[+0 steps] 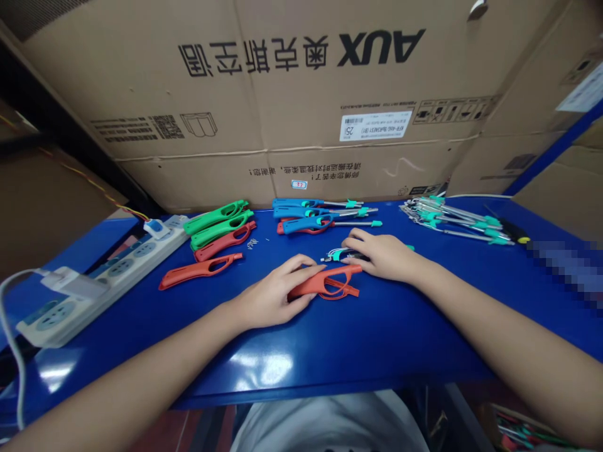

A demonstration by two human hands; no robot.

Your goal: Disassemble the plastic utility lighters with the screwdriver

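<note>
My left hand [282, 290] is closed round an orange lighter casing [339, 273], with the trigger-guard loop and open end pointing right. A second orange casing part [346, 292] shows just below it. My right hand [381, 252] has its fingers curled down over a lighter inner assembly [335, 255] with white wires and a teal trigger; its middle is hidden under the fingers. The right fingertips are close to the end of the orange casing.
At left lie green casings [221, 227] and red-orange casings [200, 271] near small pins [253, 243]. Blue lighters with metal rods [311, 220] lie at the back. Several rod assemblies [464, 220], a screwdriver [516, 231] and a power strip [113, 276] flank the work area. Cardboard [301, 132] stands behind.
</note>
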